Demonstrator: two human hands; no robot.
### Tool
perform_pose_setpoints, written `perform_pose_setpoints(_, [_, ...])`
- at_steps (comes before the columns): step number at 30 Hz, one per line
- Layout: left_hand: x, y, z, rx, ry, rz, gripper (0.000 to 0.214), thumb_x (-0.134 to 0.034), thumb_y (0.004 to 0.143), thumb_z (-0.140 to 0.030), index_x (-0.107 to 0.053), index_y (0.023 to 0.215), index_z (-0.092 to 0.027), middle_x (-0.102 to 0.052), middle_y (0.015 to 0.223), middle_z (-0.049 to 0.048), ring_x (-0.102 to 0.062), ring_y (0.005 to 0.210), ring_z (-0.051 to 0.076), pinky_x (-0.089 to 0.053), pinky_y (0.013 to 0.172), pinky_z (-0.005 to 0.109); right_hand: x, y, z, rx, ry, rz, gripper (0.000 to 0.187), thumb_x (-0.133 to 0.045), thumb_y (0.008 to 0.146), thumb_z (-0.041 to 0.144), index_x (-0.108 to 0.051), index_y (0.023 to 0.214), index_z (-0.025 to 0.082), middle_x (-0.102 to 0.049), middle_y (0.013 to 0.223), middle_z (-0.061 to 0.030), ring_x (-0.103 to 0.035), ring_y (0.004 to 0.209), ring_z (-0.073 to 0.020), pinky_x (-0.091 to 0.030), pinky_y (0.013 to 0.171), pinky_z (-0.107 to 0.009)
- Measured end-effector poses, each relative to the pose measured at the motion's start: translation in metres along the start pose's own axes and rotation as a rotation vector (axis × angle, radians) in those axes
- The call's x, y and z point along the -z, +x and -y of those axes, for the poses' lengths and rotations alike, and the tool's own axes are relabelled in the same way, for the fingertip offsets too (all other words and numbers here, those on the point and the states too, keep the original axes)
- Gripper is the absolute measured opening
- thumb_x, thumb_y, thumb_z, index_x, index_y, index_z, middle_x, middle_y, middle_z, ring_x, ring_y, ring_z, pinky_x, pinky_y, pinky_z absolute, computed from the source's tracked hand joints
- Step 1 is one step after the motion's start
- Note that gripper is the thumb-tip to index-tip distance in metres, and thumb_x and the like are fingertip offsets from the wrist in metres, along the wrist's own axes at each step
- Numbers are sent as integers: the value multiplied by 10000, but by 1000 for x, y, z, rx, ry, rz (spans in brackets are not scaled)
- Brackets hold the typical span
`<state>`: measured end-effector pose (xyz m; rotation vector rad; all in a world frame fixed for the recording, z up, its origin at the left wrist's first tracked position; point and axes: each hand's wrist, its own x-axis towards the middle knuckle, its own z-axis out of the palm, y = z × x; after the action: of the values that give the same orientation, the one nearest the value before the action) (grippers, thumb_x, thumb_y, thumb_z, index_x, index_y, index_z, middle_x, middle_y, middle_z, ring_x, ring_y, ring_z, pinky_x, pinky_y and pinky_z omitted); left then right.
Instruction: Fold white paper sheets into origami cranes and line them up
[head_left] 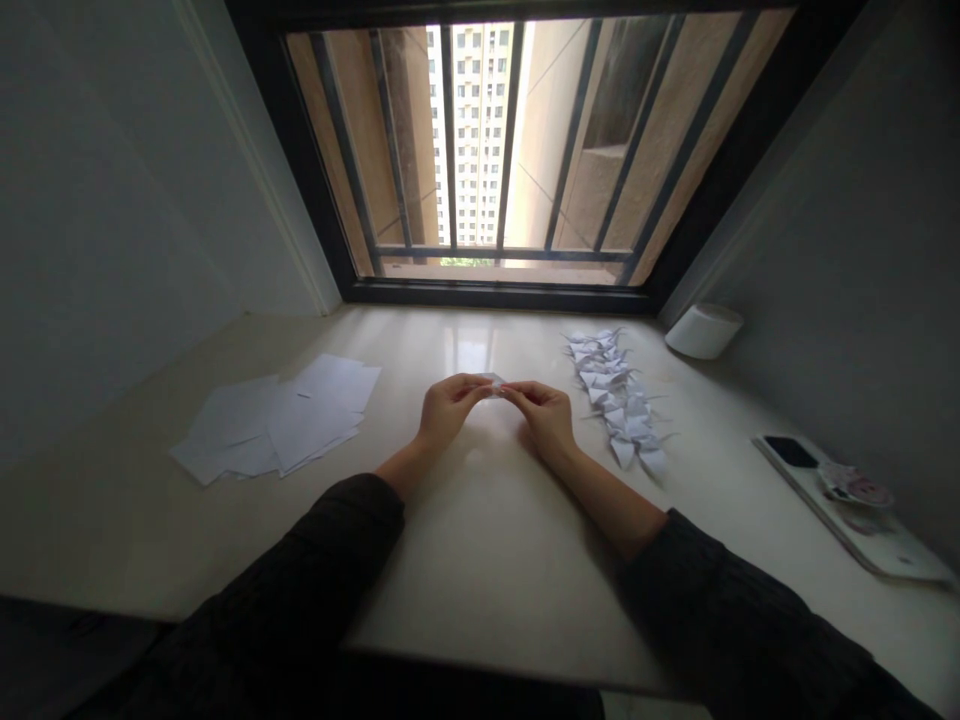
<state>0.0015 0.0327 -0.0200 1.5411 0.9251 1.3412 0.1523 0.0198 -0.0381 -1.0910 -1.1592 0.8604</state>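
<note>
A small folded piece of white paper (493, 379) is pinched between both hands, above the middle of the white ledge. My left hand (451, 405) grips its left side with thumb and fingers pressed together. On the other side, my right hand (546, 412) pinches it the same way, the fingertips of both hands almost meeting. The fingers hide much of the paper, so its exact folded shape cannot be made out. Right of my right hand, several folded white paper cranes (611, 385) stand in close rows. Loose white paper sheets (311, 415) lie overlapping to the left.
A white paper roll (703, 331) lies by the right wall. Nearer on the right is a phone (847, 505) with a decorated grip on its back. A dark-framed, barred window (495, 293) closes off the far side. The ledge (480, 580) ends in front of me.
</note>
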Motion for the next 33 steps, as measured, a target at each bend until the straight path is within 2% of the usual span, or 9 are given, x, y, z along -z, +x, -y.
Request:
perform_pose_setpoints(5, [1, 2, 4, 37, -28, -44, 211, -700, 685, -360, -691, 745, -157, -703, 791, 51, -647, 771, 170, -507, 779, 325, -2, -1, 4, -25, 27, 37, 263, -748, 610, 419, -736, 755, 200, -732, 784, -53, -660, 729, -206, -507, 728, -343])
perform_pose_setpoints(9, [2, 4, 7, -9, -57, -78, 201, -696, 690, -347, -674, 738, -154, -686, 772, 41, -634, 763, 158, -503, 775, 320, -3, -1, 6, -59, 81, 65, 292, -767, 582, 409, -737, 785, 201, -734, 802, -56, -667, 733, -209, -516, 741, -354])
perform_pose_setpoints(19, [-1, 0, 2, 19, -1, -116, 221, -703, 678, -373, -705, 760, -169, -708, 814, 54, -651, 783, 183, -526, 789, 350, -3, -1, 8, -59, 124, -13, 249, -788, 545, 383, -736, 714, 209, -733, 756, -45, -668, 718, -210, -519, 759, -371])
perform_pose_setpoints(25, [-1, 0, 2, 43, -25, -118, 212, -707, 680, -360, -710, 757, -163, -712, 830, 59, -655, 792, 183, -520, 810, 353, -4, -1, 9, -84, 161, 0, 254, -799, 531, 363, -733, 719, 204, -733, 756, -44, -665, 708, -197, -517, 756, -361])
perform_pose_setpoints(33, [3, 0, 3, -84, 78, -149, 195, -696, 698, -361, -704, 772, -180, -704, 807, 47, -651, 773, 174, -518, 788, 338, -3, 0, 8, -126, 127, -11, 293, -806, 498, 384, -726, 706, 192, -727, 731, -46, -655, 687, -189, -523, 718, -348])
